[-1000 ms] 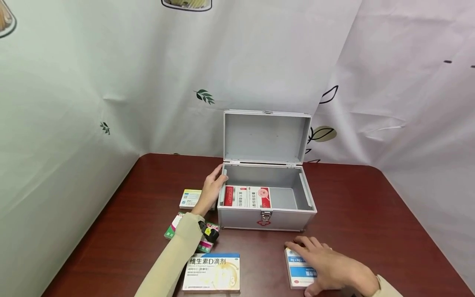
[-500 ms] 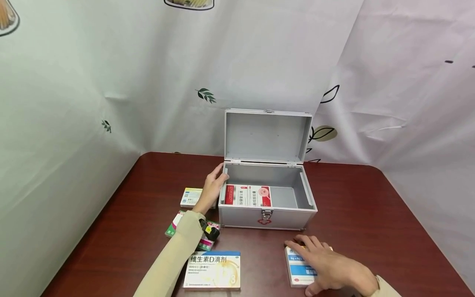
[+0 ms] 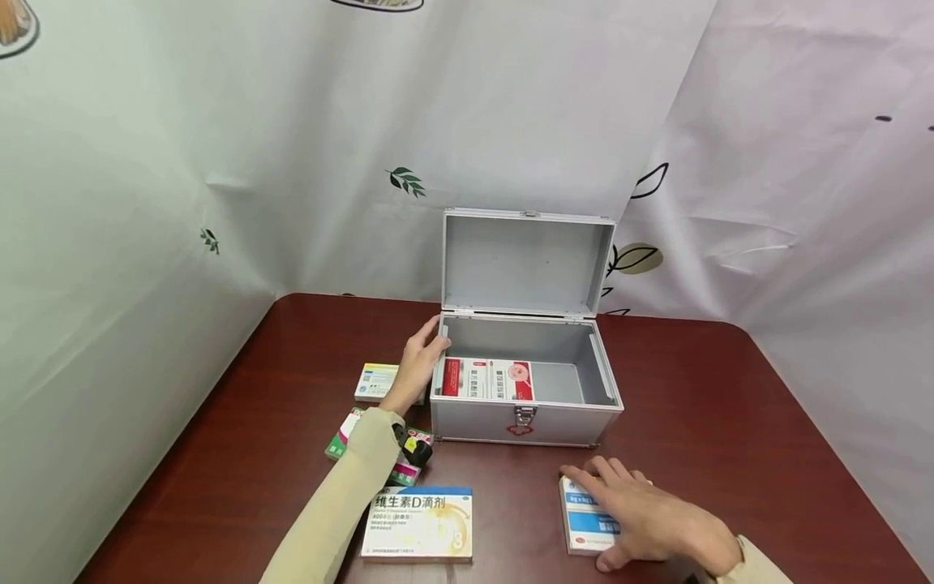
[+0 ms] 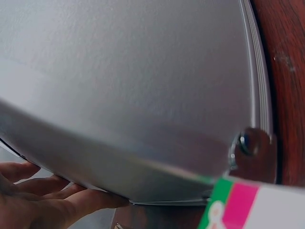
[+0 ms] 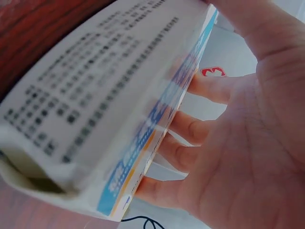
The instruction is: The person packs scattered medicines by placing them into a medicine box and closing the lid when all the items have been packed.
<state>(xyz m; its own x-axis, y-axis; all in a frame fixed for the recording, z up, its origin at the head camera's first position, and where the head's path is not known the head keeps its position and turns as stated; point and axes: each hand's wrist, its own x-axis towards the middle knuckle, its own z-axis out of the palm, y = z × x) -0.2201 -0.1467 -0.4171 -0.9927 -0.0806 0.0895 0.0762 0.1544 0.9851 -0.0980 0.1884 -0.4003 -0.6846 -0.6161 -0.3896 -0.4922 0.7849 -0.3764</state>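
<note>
A silver metal first-aid case [image 3: 562, 422] stands with its lid up at the table's middle. My left hand [image 3: 417, 369] holds the rim of its left wall; in the left wrist view several fingers [image 4: 90, 198] lie along that rim. Inside the case, at the left, lies a red and white medicine box [image 3: 489, 380]. My right hand [image 3: 642, 511] grips a blue and white medicine box [image 3: 587, 519] lying on the table to the front right. In the right wrist view its fingertips [image 5: 151, 186] touch the printed side of this box [image 5: 95, 95].
A vitamin D drops box [image 3: 417, 527] lies at the table's front. Green, pink and white boxes [image 3: 404, 470] lie partly under my left forearm. Behind them is a yellow and white box [image 3: 375, 381]. A white curtain [image 3: 328, 203] hangs behind the dark red table [image 3: 700, 389].
The head view has tilted slightly, so everything sits a little higher in it. Both hands keep their places on the case and the medicine box.
</note>
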